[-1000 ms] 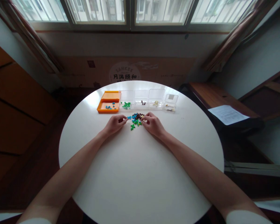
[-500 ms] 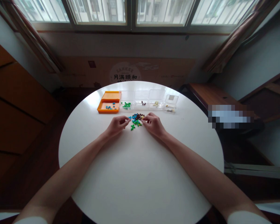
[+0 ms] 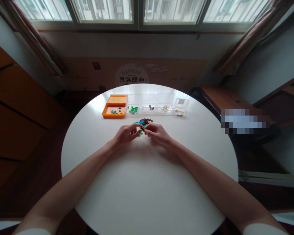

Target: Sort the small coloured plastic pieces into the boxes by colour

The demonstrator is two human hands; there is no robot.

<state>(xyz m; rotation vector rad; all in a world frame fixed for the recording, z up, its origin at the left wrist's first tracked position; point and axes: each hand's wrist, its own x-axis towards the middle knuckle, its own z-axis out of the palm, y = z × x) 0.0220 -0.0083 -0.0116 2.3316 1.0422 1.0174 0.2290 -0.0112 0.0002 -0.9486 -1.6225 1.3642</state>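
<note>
Both hands are near ctr of frame, over a round white counter (image 3: 147, 182). R hand (image 3: 159, 133), just right of ctr, pinches a small dark pc (image 3: 142, 128) btwn thumb + fingertips. L hand (image 3: 126, 133), just left of ctr, has index + thumb curled w/ tips right by that pc; can't tell if it grips too. Pile of small pcs (image 3: 148, 121) (blue, dk brown, some yellow) sits just above the hands in frame, partly hidden by fingers; a green pc (image 3: 140, 134) shows below L fingertips.

Upper ctr: row of open-lidded containers. Orange box (image 3: 105, 115) at left end w/ blue pcs (image 3: 115, 112); then clear boxes (image 3: 150, 98) w/ green pcs (image 3: 133, 109), a few dk pcs (image 3: 151, 107), cream pcs (image 3: 164, 108); far-right one's contents too small to ID. Window (image 3: 105, 11) along top edge.
</note>
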